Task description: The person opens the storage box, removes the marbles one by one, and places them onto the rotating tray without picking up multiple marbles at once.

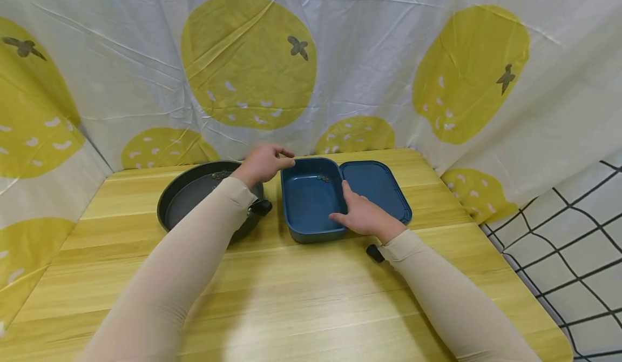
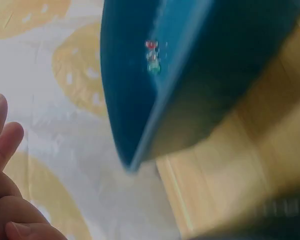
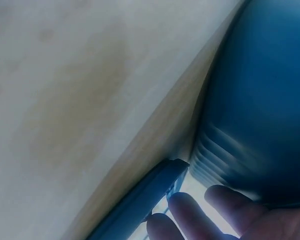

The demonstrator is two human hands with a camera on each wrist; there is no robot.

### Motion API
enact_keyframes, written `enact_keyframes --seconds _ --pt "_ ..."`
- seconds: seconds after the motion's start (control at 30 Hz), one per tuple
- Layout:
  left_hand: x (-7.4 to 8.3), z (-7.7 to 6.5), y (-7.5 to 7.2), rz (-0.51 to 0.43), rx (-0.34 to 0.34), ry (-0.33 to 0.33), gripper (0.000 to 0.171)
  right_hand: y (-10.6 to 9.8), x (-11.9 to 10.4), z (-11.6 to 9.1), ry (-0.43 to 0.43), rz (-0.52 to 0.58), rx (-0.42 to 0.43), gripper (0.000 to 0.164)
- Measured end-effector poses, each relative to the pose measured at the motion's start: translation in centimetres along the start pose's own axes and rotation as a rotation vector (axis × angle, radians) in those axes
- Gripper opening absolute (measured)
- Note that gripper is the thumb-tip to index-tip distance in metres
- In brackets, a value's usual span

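A deep blue rectangular container (image 1: 313, 202) stands on the table between my hands, with a few tiny red, clear and green pieces (image 2: 152, 56) lying in it. My left hand (image 1: 264, 163) is at its far left corner, over the right rim of a dark frying pan (image 1: 187, 200). In the left wrist view, the loosely bent fingers (image 2: 15, 210) are apart from the container and hold nothing. My right hand (image 1: 364, 213) straddles the container's right rim, thumb over the inside and extended fingers outside. Whether it touches the wall, I cannot tell.
A flat blue lid (image 1: 376, 186) lies right of the container. The pan's black handle (image 1: 261, 207) points right, and small pieces (image 1: 221, 175) lie inside the pan. Another black object (image 1: 374, 253) is partly hidden by my right sleeve. A patterned curtain (image 1: 359, 54) borders the table's back.
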State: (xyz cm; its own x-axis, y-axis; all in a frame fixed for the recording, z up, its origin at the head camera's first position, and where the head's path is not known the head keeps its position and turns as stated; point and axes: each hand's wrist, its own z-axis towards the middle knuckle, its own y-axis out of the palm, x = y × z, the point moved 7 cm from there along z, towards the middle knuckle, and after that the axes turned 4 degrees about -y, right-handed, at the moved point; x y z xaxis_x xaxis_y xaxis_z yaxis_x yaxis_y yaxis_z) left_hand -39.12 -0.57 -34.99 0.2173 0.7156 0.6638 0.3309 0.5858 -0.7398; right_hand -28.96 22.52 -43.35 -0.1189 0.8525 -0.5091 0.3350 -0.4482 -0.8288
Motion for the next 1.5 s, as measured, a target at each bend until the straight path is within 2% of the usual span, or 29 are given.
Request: enact_keyframes --seconds 0.23,0.47,0.7,0.93,1.2,1.5 --pt "1.9 1.6 3.3 -0.020 -0.047 0.006 0.039 0.1 0.2 0.0 0.007 0.011 -0.011 0.108" --pt "2.8 2.5 5.4 0.013 -0.041 0.009 0.036 0.1 0.3 -0.1 0.005 0.022 -0.019 0.108" --pt "2.5 3.8 7.4 0.021 -0.041 -0.033 0.033 0.2 0.6 0.1 0.005 0.016 -0.021 0.108" --pt "2.1 4.5 9.2 0.045 -0.074 -0.082 0.033 0.1 0.5 0.0 0.001 0.010 -0.014 0.108" --pt "1.8 5.0 10.4 0.094 -0.058 -0.135 0.034 0.1 0.4 0.1 -0.010 0.006 -0.004 0.106" --pt "1.0 6.7 11.7 0.094 -0.052 -0.189 0.032 0.1 0.2 0.2 -0.013 0.004 -0.003 0.106"
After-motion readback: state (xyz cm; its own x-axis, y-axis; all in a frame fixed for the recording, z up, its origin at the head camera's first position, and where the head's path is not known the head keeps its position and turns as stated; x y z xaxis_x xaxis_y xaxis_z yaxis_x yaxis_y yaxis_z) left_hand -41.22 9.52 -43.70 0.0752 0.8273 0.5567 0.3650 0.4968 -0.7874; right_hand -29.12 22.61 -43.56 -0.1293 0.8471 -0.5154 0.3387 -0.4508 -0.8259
